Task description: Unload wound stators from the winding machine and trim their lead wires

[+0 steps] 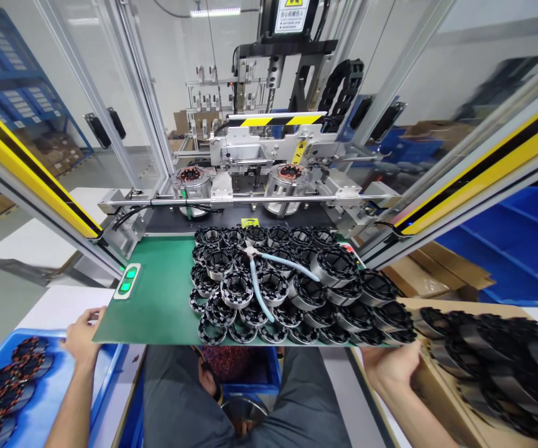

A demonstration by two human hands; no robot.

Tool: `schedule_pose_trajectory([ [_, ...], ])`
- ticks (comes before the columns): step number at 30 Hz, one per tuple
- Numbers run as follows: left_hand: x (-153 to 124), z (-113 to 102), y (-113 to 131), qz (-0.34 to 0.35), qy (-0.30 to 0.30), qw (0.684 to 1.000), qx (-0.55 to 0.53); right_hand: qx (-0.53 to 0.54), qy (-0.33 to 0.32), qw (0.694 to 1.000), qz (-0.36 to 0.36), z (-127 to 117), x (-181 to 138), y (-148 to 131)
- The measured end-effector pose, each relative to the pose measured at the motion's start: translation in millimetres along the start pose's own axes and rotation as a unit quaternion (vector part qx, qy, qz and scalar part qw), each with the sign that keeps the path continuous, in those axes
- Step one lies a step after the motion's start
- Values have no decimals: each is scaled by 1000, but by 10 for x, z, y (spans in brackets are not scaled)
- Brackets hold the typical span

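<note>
My left hand (82,334) is at the left front corner of the green tabletop (157,292), its fingers curled against the edge. My right hand (394,367) lies below the front right edge, just under the stacked stator cores; its fingers are mostly hidden there. Rows of black-and-silver stator cores (237,289) cover the middle and right of the tabletop, some stacked on others. On top of them rest cutting pliers (260,256) with light blue handles, spread apart and touched by neither hand.
Behind the tabletop stands a machine with two copper-wound stators (290,173) on metal holders. A lit green switch box (127,281) is at the left. A blue tray (70,373) holds wound stators; a cardboard box (436,379) at right holds more cores. Yellow-black posts flank both sides.
</note>
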State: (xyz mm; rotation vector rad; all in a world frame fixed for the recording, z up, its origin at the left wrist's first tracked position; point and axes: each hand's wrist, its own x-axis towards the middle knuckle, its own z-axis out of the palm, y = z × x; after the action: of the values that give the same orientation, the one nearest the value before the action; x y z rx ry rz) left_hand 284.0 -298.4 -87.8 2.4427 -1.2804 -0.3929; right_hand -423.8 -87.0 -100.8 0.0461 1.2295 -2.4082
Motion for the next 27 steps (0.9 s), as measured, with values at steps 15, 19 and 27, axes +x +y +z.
schedule_pose_trajectory([
  [15,23,34,-40,-1,18,1000,-9,14,-7,1000,15,-40,23,-6],
  [19,12,34,-30,1,20,1000,-12,15,-10,1000,23,-64,38,10],
  [27,0,31,-36,3,25,1000,-13,24,-14,999,30,-151,77,34],
])
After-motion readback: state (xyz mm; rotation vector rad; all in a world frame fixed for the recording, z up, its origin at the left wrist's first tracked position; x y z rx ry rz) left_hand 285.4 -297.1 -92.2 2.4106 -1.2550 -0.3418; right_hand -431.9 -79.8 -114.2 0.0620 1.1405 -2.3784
